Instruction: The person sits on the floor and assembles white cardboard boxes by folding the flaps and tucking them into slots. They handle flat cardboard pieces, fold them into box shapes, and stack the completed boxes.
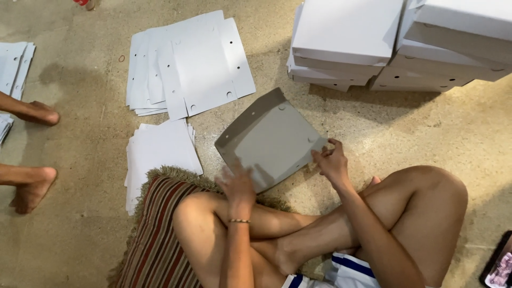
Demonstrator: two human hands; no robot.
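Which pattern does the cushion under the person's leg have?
The cushion has stripes in dark red, brown and cream, with a fringed edge; head view.

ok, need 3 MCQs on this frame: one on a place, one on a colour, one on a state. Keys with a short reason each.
1. Where do the assembled white boxes stand?
A. top right of the floor
B. on the cushion
C. on the person's lap

2. What colour is the upturned face of the cardboard blank in hand?
A. red
B. grey
C. green

3. What is the state of that blank?
A. closed box
B. torn in half
C. mostly flat, one edge folded up

Key: A, they are stacked at upper right; B, grey face shows; C, left hand and right hand hold it flat, far flap raised.
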